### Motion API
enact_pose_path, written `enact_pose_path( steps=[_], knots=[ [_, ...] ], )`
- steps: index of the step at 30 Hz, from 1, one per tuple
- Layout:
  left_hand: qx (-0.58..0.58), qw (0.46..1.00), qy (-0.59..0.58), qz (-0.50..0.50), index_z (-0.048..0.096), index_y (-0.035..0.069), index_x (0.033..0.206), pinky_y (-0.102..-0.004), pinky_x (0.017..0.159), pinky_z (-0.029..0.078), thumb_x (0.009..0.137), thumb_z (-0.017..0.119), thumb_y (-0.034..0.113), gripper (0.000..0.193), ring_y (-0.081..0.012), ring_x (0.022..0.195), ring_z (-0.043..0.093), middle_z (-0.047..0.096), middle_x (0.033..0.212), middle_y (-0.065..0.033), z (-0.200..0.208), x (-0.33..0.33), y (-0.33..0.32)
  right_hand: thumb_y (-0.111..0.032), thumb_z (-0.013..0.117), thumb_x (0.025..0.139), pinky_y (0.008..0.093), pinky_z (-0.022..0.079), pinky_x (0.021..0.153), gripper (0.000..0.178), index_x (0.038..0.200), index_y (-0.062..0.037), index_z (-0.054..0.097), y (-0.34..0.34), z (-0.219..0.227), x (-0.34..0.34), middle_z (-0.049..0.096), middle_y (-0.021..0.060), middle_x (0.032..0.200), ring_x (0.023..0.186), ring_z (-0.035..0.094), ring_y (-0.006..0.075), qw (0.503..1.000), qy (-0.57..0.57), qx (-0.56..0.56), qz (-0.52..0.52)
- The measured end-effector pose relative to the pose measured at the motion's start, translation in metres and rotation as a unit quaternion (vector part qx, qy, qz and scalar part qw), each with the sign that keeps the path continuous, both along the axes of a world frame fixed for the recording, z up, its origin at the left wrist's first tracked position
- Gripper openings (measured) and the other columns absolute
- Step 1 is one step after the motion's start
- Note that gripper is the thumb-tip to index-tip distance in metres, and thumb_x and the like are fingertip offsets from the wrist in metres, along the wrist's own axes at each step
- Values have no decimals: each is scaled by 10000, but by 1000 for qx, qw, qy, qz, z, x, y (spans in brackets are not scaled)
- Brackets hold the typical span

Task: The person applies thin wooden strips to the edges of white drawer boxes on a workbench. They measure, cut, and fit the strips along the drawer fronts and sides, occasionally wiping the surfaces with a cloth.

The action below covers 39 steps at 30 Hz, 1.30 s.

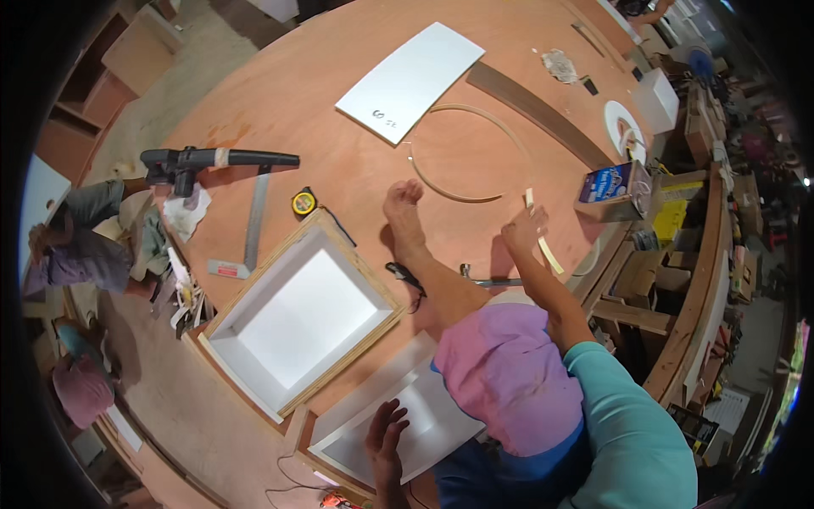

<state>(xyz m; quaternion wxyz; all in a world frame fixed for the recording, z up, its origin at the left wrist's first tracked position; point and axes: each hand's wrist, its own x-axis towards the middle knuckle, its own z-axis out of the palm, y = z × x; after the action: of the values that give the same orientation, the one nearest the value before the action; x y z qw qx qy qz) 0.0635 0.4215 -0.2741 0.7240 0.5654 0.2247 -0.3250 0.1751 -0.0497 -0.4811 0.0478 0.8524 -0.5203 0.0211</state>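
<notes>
My right hand (524,229) is closed on a thin pale strip (549,254), which sticks out at both ends of the grip. Low in the picture, my left hand (387,434) holds nothing, its fingers apart and slightly bent. It hovers over a shallow white-lined wooden box (424,416). A larger wooden box (297,314) with a white inside lies beside that. Beyond my right hand, a thin curved strip (458,198) forms an open ring on the table. Pink-purple cloth (513,373) covers a bent limb, and what looks like a bare foot (405,208) rests on the tabletop.
On the table (339,187) are a white curved panel (415,81), a brown strip (538,114), a black blower-like tool (220,161), a square (254,225), a tape measure (303,202) and a tin (610,191). Co-workers (85,254) sit at left. Cluttered wooden shelving (661,288) borders the right.
</notes>
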Motion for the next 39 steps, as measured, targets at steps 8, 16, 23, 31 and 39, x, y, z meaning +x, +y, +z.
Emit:
enact_pose_path(
  steps=[8,16,23,31,39],
  knots=[
    [32,999,14,-29,473,-52,1325,-376,892,496,902,596,193,505,-288,1108,590,573,1260,-182,13,-11,12,-165,622,781,519,471,833,429,1146,37,522,-12,9,-134,559,262,1109,1033,557,419,982,76,169,-44],
    [16,995,-52,-81,435,-51,1358,-347,989,429,941,563,150,480,-241,1170,553,548,1315,-154,22,-9,25,-104,513,873,345,476,551,136,830,9,574,-8,86,-103,570,87,678,575,540,193,886,-250,384,75],
    [-179,961,-211,-5,364,-2,1413,-413,988,439,987,486,328,552,-272,1220,502,465,1384,-166,61,70,-33,-183,506,984,309,498,773,303,1207,19,543,176,349,-54,605,68,873,812,595,166,579,-213,754,227],
    [-246,919,-155,268,290,47,1402,-492,979,456,1009,417,265,468,-284,1252,441,383,1430,-165,83,82,-1,-148,507,977,343,485,856,441,1389,-6,439,265,318,-120,642,114,1008,943,596,185,521,-41,813,255],
    [-202,939,-176,213,301,-4,1437,-405,925,518,1002,426,141,476,-293,1179,531,548,1273,-206,81,77,-18,-143,662,862,381,483,885,424,1249,1,563,280,304,-105,623,196,1095,1021,606,336,694,-183,502,482]
  ],
)
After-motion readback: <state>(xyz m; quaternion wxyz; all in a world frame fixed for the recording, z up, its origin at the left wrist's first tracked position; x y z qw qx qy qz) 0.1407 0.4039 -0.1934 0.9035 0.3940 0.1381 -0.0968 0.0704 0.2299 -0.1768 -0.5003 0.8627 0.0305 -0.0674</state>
